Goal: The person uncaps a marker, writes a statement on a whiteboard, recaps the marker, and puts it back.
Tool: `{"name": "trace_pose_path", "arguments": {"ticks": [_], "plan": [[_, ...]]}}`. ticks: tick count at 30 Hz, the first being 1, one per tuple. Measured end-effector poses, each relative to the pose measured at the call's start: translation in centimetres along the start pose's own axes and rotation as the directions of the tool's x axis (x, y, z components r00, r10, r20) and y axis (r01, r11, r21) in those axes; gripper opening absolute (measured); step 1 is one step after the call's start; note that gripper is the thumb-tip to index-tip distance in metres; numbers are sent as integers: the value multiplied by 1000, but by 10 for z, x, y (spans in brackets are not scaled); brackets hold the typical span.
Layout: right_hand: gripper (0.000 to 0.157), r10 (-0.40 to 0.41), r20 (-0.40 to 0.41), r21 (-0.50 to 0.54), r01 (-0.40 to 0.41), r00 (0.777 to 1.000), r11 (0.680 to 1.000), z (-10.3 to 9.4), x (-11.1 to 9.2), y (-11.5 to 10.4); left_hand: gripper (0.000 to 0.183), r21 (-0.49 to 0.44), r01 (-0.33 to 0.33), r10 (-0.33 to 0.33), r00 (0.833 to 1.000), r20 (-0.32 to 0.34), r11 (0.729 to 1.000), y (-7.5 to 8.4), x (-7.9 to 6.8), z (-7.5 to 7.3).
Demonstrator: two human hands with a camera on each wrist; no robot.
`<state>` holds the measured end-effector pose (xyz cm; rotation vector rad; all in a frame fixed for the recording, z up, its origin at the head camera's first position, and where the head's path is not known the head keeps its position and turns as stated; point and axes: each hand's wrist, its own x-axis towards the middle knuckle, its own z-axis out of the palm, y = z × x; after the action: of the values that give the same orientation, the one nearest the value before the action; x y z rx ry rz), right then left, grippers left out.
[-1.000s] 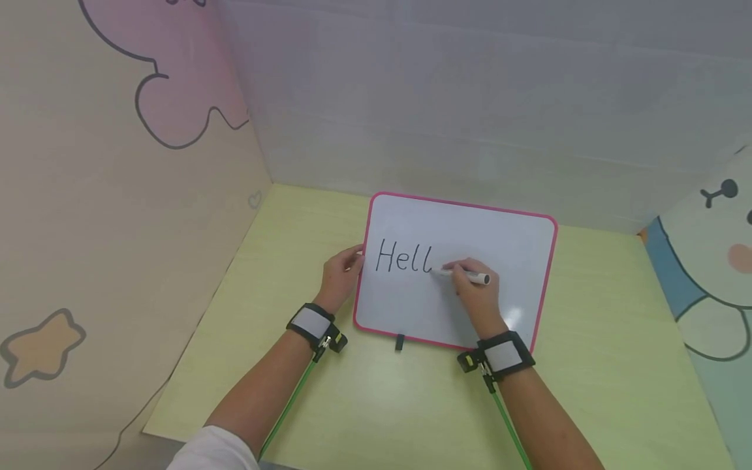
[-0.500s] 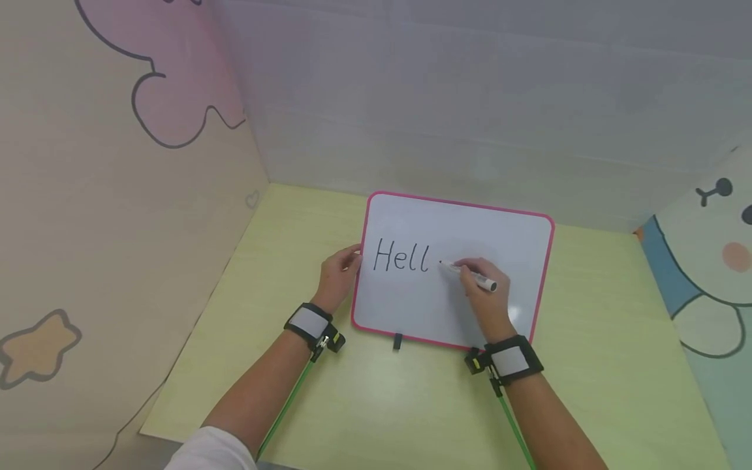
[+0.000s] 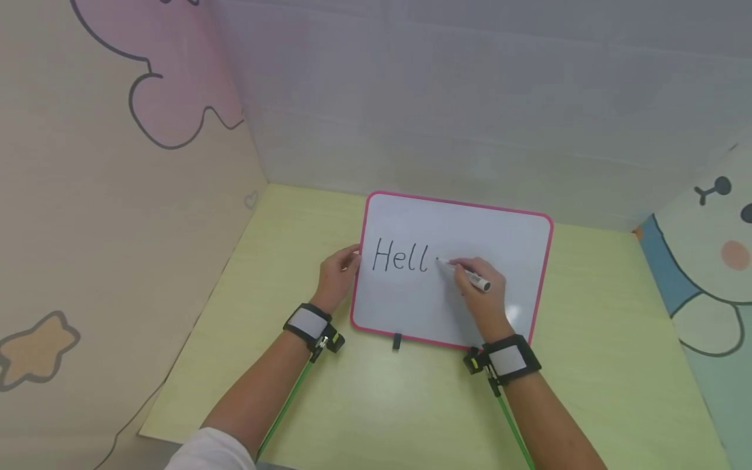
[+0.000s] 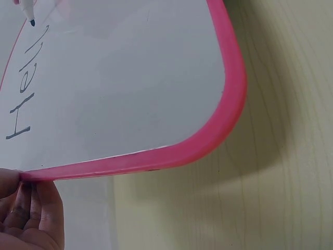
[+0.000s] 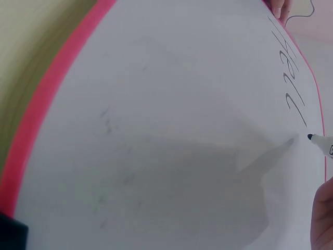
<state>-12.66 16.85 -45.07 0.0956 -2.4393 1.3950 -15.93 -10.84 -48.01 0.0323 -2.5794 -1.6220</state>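
Note:
A whiteboard (image 3: pixel 423 303) with a pink frame lies tilted a little on the table, the black handwritten letters "Hell" (image 3: pixel 401 256) on its left half. My right hand (image 3: pixel 484 294) holds a white marker (image 3: pixel 472 279) like a pen. Its dark tip points at the board just right of the last "l"; in the right wrist view the marker (image 5: pixel 323 145) seems slightly apart from its shadow. At the board's left edge, my left hand (image 3: pixel 337 277) pinches the pink frame (image 4: pixel 104 167), thumb on top and curled fingers (image 4: pixel 49 208) beneath.
A small black tab (image 3: pixel 397 341) sticks out at the board's lower edge. The pale yellow table (image 3: pixel 611 339) extends around it, with a white wall (image 3: pixel 470 98) behind and decorated walls at both sides. Black wrist straps (image 3: pixel 511 360) with cameras and green cables sit on both arms.
The marker has left the foot of the second "l" and moved right and slightly up, then a touch back left. The left hand keeps its place on the frame.

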Motion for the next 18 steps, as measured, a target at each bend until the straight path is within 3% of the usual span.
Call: {"name": "trace_pose_path", "arguments": {"ticks": [18], "plan": [[16, -7, -31, 4, 7, 1000, 1000, 1, 0, -2, 32, -3, 3, -3, 1000, 0, 1000, 2, -2, 1]]}}
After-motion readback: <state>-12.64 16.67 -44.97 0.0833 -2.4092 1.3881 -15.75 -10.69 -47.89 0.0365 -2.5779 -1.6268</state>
